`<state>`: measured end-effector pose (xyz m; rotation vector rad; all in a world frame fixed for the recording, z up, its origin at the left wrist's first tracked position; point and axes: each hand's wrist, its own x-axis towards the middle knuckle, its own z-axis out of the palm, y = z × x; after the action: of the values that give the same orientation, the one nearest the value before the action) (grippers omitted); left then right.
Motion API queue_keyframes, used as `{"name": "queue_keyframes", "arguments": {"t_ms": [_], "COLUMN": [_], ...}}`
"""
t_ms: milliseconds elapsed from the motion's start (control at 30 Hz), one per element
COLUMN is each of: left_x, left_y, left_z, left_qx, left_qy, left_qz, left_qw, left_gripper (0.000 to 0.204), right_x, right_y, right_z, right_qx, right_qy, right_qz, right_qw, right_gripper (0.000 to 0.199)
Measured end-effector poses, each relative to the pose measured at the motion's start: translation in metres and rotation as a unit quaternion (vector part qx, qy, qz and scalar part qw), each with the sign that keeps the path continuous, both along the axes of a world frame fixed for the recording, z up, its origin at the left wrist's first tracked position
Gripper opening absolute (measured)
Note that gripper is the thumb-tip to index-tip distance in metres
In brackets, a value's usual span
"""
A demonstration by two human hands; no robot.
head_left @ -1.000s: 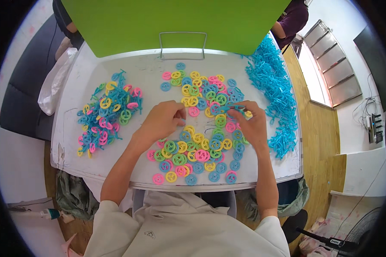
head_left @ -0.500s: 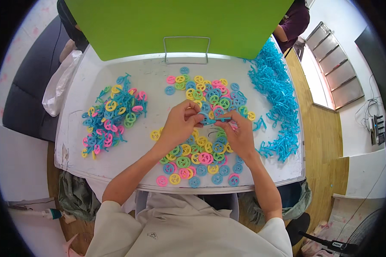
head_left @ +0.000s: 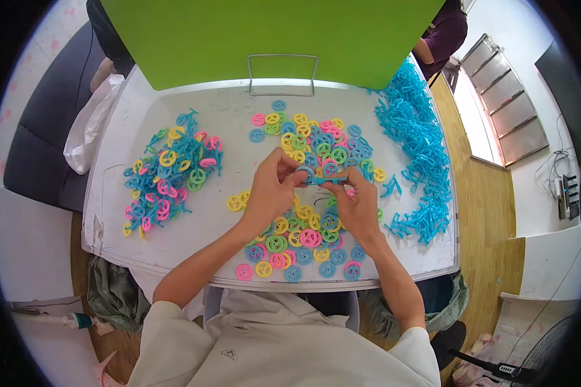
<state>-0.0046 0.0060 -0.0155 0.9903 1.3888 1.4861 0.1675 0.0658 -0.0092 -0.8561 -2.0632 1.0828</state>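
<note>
Above the middle of the table my two hands meet over small plastic parts. My left hand (head_left: 274, 186) pinches a blue spoked wheel (head_left: 305, 171) by its edge. A blue stick-shaped plastic piece (head_left: 325, 180) is pinched in my right hand (head_left: 356, 201), its inner end up against the wheel; whether they are joined I cannot tell. Loose wheels in pink, yellow, green and blue lie beyond my hands (head_left: 330, 143) and nearer to me (head_left: 297, 242).
On the left is a heap of wheels with blue sticks attached (head_left: 168, 174). Loose blue stick pieces (head_left: 419, 155) pile along the right edge. A green panel (head_left: 265, 39) with a wire stand (head_left: 282, 93) rises at the back. Another person's sleeve (head_left: 447, 32) shows behind it at right.
The blue wheel has tilted, now showing more edge-on, and the stick sits closer against it. My right hand has shifted slightly left; the heaps look the same.
</note>
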Motion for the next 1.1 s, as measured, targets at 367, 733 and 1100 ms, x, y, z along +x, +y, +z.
{"name": "queue_keyframes", "arguments": {"t_ms": [367,733,1100], "left_x": [0.010,0.021,0.023], "left_y": [-0.003,-0.013,-0.015], "left_z": [0.005,0.004,0.008], "left_qx": [0.075,0.144,0.130], "left_qy": [0.024,0.241,0.309], "left_qz": [0.010,0.085,0.082], "left_qw": [0.997,0.956,0.938], "left_gripper": [0.016,0.029,0.028], "right_x": [-0.007,-0.002,-0.011], "right_y": [0.003,0.003,-0.007], "right_z": [-0.005,-0.004,-0.002], "right_qx": [-0.223,-0.349,-0.250], "right_qy": [0.170,0.135,0.152], "right_qz": [-0.011,-0.017,-0.065], "right_qw": [0.960,0.927,0.954], "right_gripper": [0.012,0.025,0.017]}}
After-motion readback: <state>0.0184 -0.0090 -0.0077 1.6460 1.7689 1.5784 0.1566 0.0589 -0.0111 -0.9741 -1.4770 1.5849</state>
